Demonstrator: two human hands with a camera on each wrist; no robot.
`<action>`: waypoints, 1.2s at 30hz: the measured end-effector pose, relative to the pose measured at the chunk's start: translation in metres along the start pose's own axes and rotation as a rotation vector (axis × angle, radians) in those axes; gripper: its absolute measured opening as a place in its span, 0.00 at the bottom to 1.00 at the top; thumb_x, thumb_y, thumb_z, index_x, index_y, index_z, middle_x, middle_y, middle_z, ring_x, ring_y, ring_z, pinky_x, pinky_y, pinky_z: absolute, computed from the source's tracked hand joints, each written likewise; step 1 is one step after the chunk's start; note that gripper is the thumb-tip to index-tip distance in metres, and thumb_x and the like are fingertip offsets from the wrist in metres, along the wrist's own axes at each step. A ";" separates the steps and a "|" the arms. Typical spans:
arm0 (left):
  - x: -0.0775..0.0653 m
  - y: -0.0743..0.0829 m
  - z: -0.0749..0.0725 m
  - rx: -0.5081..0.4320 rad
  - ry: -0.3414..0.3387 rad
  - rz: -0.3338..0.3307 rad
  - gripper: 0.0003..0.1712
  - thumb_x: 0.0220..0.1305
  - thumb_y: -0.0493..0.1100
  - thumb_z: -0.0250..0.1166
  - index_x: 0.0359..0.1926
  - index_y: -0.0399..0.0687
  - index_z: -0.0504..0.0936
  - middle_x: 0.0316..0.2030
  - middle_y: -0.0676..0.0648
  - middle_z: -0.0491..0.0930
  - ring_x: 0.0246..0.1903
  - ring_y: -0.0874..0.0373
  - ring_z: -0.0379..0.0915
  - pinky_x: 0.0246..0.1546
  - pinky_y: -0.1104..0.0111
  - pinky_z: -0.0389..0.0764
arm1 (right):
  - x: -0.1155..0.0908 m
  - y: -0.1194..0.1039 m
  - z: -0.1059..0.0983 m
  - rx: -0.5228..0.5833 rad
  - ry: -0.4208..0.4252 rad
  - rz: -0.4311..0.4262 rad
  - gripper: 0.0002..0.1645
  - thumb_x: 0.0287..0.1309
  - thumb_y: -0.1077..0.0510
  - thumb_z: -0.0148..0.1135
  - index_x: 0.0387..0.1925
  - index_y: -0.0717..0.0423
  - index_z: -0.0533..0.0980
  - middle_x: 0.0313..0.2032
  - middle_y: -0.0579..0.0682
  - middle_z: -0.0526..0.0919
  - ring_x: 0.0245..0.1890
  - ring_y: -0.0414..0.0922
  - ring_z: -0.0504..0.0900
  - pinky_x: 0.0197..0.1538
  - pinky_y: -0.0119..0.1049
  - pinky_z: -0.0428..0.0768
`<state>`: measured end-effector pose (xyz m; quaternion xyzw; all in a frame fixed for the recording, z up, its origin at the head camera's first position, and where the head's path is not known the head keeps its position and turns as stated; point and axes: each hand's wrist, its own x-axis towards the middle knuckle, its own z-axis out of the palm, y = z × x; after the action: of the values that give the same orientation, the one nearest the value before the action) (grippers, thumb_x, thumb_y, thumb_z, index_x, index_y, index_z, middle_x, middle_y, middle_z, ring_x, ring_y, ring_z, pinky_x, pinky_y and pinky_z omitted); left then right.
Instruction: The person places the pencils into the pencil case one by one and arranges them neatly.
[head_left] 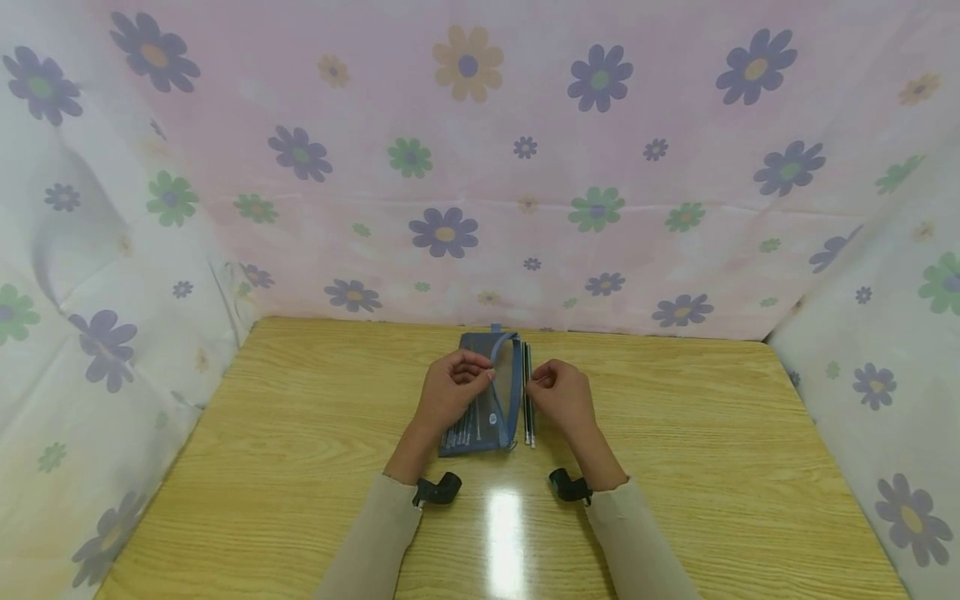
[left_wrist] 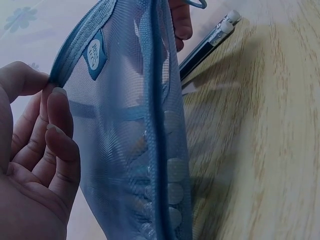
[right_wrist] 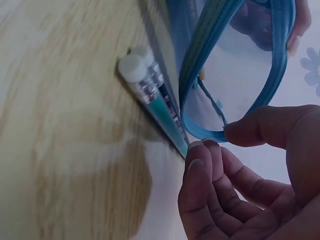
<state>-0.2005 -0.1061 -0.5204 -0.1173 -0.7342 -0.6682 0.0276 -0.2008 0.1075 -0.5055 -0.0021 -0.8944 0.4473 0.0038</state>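
A blue mesh pencil case [head_left: 480, 417] lies on the table with its zipped mouth held apart; several pencils with white ends show through its mesh. My left hand [head_left: 450, 390] pinches one zipper edge [left_wrist: 75, 50] between thumb and fingertips, pulling it up and to the left. On the opposite side, my right hand [head_left: 564, 398] has its thumb and fingertips at the other zipper edge [right_wrist: 202, 132], pinching it. Two pencils [right_wrist: 157, 102], one green and one dark, with white erasers, lie on the table beside the case, partly under the right fingertips in the head view.
A wood-grain table [head_left: 300, 500] spreads beneath everything. Flowered cloth [head_left: 480, 167] hangs behind the far edge and along both sides. Black wrist-camera mounts [head_left: 438, 489] stick inward from both wrists, near the case's front end.
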 end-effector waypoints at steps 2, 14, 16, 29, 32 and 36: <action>0.000 0.000 0.000 -0.001 0.001 0.001 0.08 0.71 0.35 0.71 0.48 0.36 0.86 0.39 0.38 0.85 0.35 0.56 0.81 0.36 0.72 0.81 | 0.000 0.000 0.000 -0.018 0.003 -0.001 0.07 0.60 0.61 0.70 0.38 0.62 0.84 0.32 0.54 0.88 0.33 0.49 0.86 0.37 0.44 0.84; 0.000 0.001 -0.001 0.004 0.008 0.010 0.08 0.70 0.35 0.72 0.47 0.36 0.87 0.39 0.37 0.85 0.36 0.56 0.81 0.37 0.73 0.81 | 0.000 0.001 0.000 -0.174 -0.023 0.038 0.08 0.60 0.57 0.73 0.31 0.60 0.85 0.29 0.52 0.87 0.28 0.47 0.84 0.33 0.44 0.83; 0.000 0.000 -0.001 0.005 0.011 0.011 0.08 0.70 0.36 0.72 0.47 0.36 0.87 0.39 0.37 0.85 0.36 0.57 0.81 0.37 0.73 0.81 | -0.001 0.000 -0.001 -0.184 -0.030 0.045 0.09 0.60 0.57 0.73 0.31 0.60 0.85 0.29 0.52 0.87 0.27 0.47 0.83 0.33 0.43 0.83; 0.000 -0.001 -0.001 0.002 0.010 0.009 0.08 0.70 0.36 0.72 0.47 0.36 0.87 0.39 0.37 0.85 0.35 0.56 0.81 0.36 0.73 0.81 | -0.002 0.002 0.001 -0.215 -0.045 0.059 0.09 0.61 0.58 0.73 0.31 0.61 0.87 0.32 0.55 0.89 0.27 0.48 0.85 0.31 0.45 0.84; -0.001 -0.001 -0.002 0.000 0.007 0.013 0.08 0.70 0.36 0.71 0.47 0.36 0.87 0.39 0.37 0.85 0.34 0.56 0.81 0.36 0.73 0.81 | -0.002 0.003 0.002 -0.212 -0.038 0.057 0.09 0.61 0.58 0.73 0.30 0.61 0.88 0.31 0.55 0.90 0.26 0.47 0.85 0.29 0.44 0.84; 0.000 -0.001 -0.002 -0.001 0.007 0.017 0.08 0.71 0.35 0.71 0.47 0.37 0.87 0.39 0.37 0.85 0.34 0.56 0.81 0.36 0.72 0.81 | -0.001 0.005 0.003 -0.216 -0.027 0.054 0.09 0.61 0.58 0.73 0.29 0.61 0.88 0.30 0.54 0.90 0.25 0.47 0.85 0.28 0.43 0.83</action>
<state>-0.2006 -0.1081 -0.5218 -0.1214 -0.7328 -0.6685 0.0357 -0.1997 0.1082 -0.5115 -0.0208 -0.9370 0.3481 -0.0205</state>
